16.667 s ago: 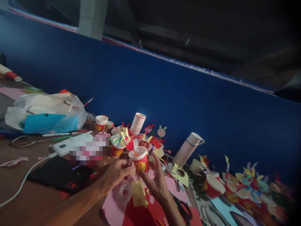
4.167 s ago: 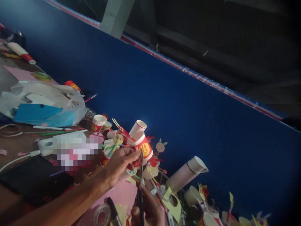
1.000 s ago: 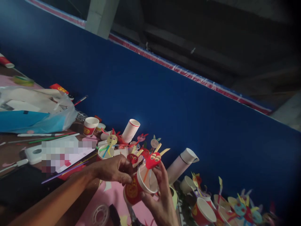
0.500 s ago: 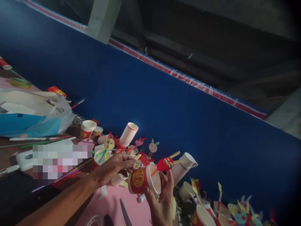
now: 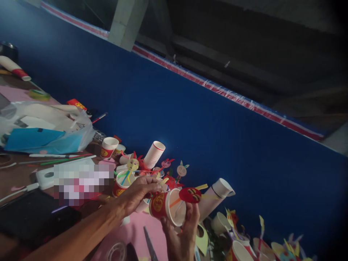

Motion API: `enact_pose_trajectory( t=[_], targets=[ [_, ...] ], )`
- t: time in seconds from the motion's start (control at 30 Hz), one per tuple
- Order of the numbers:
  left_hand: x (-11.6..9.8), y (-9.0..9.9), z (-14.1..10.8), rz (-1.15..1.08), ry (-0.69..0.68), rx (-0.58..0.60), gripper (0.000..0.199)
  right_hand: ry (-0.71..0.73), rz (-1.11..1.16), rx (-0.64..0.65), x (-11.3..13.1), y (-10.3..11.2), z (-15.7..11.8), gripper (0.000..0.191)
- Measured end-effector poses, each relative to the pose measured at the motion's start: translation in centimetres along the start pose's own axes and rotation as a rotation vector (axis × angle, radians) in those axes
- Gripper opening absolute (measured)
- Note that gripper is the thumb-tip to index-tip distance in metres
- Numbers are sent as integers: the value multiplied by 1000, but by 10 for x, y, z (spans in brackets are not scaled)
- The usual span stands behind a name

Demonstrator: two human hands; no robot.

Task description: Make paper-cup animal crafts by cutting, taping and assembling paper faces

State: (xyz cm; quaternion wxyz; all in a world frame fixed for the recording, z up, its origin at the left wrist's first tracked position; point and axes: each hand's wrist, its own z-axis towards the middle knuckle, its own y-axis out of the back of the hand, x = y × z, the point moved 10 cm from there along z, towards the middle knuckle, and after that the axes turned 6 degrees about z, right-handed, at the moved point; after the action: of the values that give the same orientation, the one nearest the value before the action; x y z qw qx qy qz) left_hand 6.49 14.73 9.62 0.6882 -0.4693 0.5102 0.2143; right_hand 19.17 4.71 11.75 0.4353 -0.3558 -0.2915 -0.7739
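Observation:
In my right hand (image 5: 181, 230) is a red and white paper cup (image 5: 160, 206), tilted so its mouth faces right toward my palm. An orange straw stands in it, with a red oval paper face (image 5: 188, 195) at its end; yellow paper strips stick out behind the face. My left hand (image 5: 144, 189) is closed in a pinch just left of the cup, gripping a small pale paper piece (image 5: 164, 186). Its fingertips partly hide that piece. Below the hands lie pink paper (image 5: 136, 232), scissors (image 5: 149, 241) and a tape roll (image 5: 116, 251).
Behind my hands stand a stack of white cups (image 5: 154, 155), a cup with a yellow paper face (image 5: 132, 164) and a white bottle (image 5: 217, 192). More decorated cups (image 5: 240, 250) crowd the right. A plastic bag (image 5: 84, 127) lies left. A blue panel (image 5: 174, 119) closes the back.
The cup has turned a little, showing more of its inside, and the red face has tipped. The small piece, which showed "Hi", has turned away. The view has shifted slightly left.

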Motion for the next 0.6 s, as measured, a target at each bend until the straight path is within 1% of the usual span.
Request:
enact_pose_trajectory(
  t=[0.07, 0.13, 0.23, 0.27, 0.3, 0.37, 0.4, 0.47, 0.53, 0.6],
  targets=[
    [-6, 1, 0, -19, -15, 7, 20, 12, 51, -7, 6, 1, 1, 84],
    [-14, 2, -3, -35, -19, 26, 19, 25, 59, -15, 13, 8, 8, 77],
    [-26, 8, -9, -34, -24, 28, 18, -17, 88, 7, 15, 22, 32, 60],
    [-30, 11, -10, -16, -32, 22, 19, -65, 80, 47, 9, 25, 41, 54],
    [-34, 13, -11, 15, -45, 19, 19, -107, 40, 119, 3, 24, 50, 49],
    [-43, 17, -12, 67, -106, 26, 21, -165, -206, 274, -12, 23, 59, 44],
    [-45, 18, -12, 88, -122, 29, 21, -193, -252, 327, -20, 24, 59, 41],
    [-47, 21, -10, 122, -137, 23, 20, -240, -355, 445, -35, 22, 48, 32],
    [-47, 23, -9, 148, -142, 10, 18, -279, -434, 567, -47, 17, 22, 23],
    [-47, 23, -9, 164, -152, 10, 18, -310, -539, 658, -57, 15, -8, 16]
  ],
)
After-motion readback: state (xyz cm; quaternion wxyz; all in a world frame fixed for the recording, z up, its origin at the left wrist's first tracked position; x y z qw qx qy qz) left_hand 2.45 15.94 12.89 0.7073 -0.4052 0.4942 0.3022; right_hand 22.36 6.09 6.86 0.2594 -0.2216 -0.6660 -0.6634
